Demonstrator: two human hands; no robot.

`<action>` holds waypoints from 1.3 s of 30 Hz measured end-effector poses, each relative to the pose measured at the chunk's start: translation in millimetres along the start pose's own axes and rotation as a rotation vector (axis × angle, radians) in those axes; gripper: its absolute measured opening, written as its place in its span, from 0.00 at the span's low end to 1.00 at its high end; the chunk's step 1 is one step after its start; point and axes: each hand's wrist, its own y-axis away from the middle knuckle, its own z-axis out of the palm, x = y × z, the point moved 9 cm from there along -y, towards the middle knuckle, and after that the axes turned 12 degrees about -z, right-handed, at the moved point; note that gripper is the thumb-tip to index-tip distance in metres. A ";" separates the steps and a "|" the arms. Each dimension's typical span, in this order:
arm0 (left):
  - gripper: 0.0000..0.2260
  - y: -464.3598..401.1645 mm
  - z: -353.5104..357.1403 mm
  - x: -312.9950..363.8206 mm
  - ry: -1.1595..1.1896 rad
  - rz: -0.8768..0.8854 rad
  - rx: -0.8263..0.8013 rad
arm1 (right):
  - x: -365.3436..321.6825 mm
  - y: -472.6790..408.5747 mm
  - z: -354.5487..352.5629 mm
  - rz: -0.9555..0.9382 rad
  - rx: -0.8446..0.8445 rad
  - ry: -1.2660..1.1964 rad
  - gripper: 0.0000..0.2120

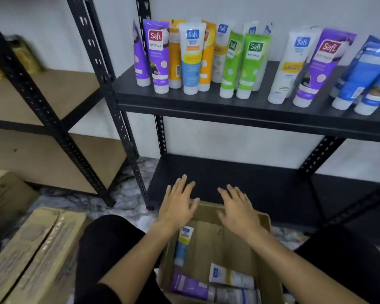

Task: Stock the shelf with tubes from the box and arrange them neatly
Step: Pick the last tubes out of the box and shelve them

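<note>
Above an open brown cardboard box (259, 218) on the floor, the left hand (178, 205) and right hand (237, 207) hover empty, fingers spread, apart; three plastic tubes (183, 245) lie inside; upright coloured tubes (192, 58) crowd the black metal shelf (239, 106).

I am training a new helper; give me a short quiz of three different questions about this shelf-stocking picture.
1. True or false: the left hand holds a tube.
2. What stands at the front left end of the black shelf? A) green tubes B) purple tube C) blue tubes
3. Fill in: the cardboard box shows at least ___ tubes inside.

Key: 1 false, both it and the right hand are open and empty. 2 B, the purple tube. 3 three.
</note>
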 end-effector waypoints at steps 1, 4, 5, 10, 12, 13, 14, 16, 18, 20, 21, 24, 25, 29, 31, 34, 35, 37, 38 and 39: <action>0.25 4.0 15.8 2.6 -0.005 0.001 -0.032 | 5.6 6.3 14.2 0.014 -0.037 -0.009 0.33; 0.24 15.5 60.7 8.1 -0.022 0.015 -0.136 | 26.8 25.6 48.0 0.056 -0.114 -0.044 0.29; 0.23 20.1 76.5 8.2 -0.024 0.014 -0.174 | 34.6 32.8 58.7 0.066 -0.133 -0.069 0.27; 0.23 41.9 135.3 5.3 0.047 -0.044 -0.383 | 70.6 62.3 114.4 0.101 -0.366 -0.099 0.19; 0.23 44.9 150.1 4.2 0.036 -0.039 -0.431 | 81.0 70.3 138.1 0.125 -0.457 -0.130 0.20; 0.23 45.1 157.2 2.0 0.018 -0.031 -0.451 | 84.0 71.3 147.9 0.131 -0.491 -0.157 0.22; 0.23 46.2 164.3 -0.7 0.004 -0.030 -0.479 | 85.3 73.2 156.3 0.136 -0.527 -0.181 0.25; 0.23 50.2 178.5 -8.2 -0.031 -0.028 -0.549 | 87.9 77.1 173.8 0.163 -0.593 -0.224 0.27; 0.23 55.8 193.1 -16.1 -0.066 -0.025 -0.619 | 88.7 79.9 189.9 0.147 -0.664 -0.225 0.29; 0.24 59.6 204.3 -22.0 -0.096 -0.021 -0.662 | 92.3 80.5 201.2 0.145 -0.709 -0.217 0.31; 0.24 61.1 208.8 -24.4 -0.114 -0.019 -0.680 | 94.8 80.7 206.7 0.140 -0.725 -0.214 0.32; 0.23 64.9 220.5 -28.7 -0.159 -0.021 -0.739 | 101.6 81.2 218.0 0.136 -0.752 -0.192 0.34; 0.23 66.3 223.8 -29.5 -0.170 -0.019 -0.755 | 103.1 81.3 220.7 0.135 -0.754 -0.179 0.34; 0.22 71.5 233.9 -31.4 -0.174 -0.023 -0.804 | 101.4 79.9 229.6 0.088 -0.777 -0.143 0.27; 0.21 73.9 236.6 -32.0 -0.169 -0.023 -0.813 | 100.1 79.0 232.3 0.062 -0.782 -0.123 0.22; 0.18 75.8 234.3 -32.1 -0.204 -0.022 -0.808 | 99.2 76.7 235.0 0.027 -0.765 -0.094 0.19; 0.18 76.6 233.3 -32.9 -0.217 -0.033 -0.815 | 99.1 76.1 235.6 0.021 -0.762 -0.090 0.19; 0.17 79.4 232.5 -36.6 -0.236 -0.063 -0.839 | 99.1 74.3 236.8 0.012 -0.756 -0.083 0.18; 0.17 81.5 232.7 -38.9 -0.243 -0.077 -0.853 | 99.0 74.0 237.1 0.011 -0.757 -0.085 0.18; 0.17 83.8 232.9 -41.1 -0.250 -0.087 -0.868 | 99.9 74.4 237.2 0.022 -0.763 -0.089 0.19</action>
